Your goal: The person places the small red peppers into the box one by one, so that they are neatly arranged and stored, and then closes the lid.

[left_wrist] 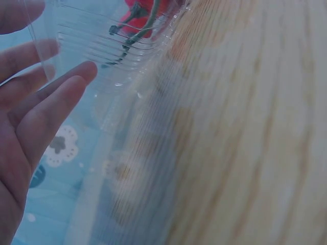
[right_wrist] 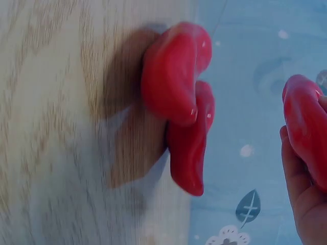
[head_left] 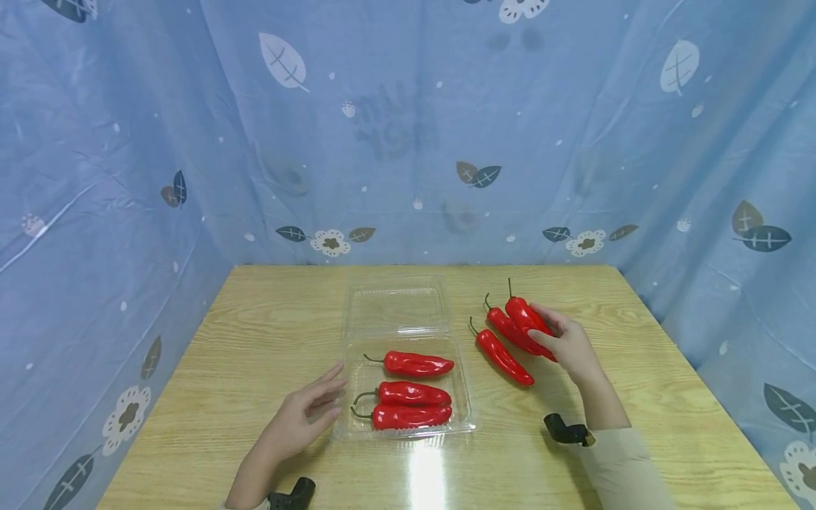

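My right hand (head_left: 569, 348) pinches a red pepper (head_left: 521, 312) between thumb and fingers at the right of the table; the same pepper (right_wrist: 305, 125) shows raised off the table in the right wrist view. Beside it lie two more peppers (head_left: 502, 358) (right_wrist: 171, 76). Several fingers of my left hand (head_left: 299, 419) are extended at the left edge of a clear plastic box (head_left: 468, 404); whether they touch it I cannot tell. Inside the box three red peppers (head_left: 417, 363) lie crosswise, stems to the left, two of them close together at the front.
The box's clear lid (head_left: 398, 308) lies folded back behind it on the wooden table (head_left: 268, 319). A blue patterned curtain (head_left: 408, 142) hangs behind the table and along both sides. Black devices (head_left: 564, 429) are worn at both wrists.
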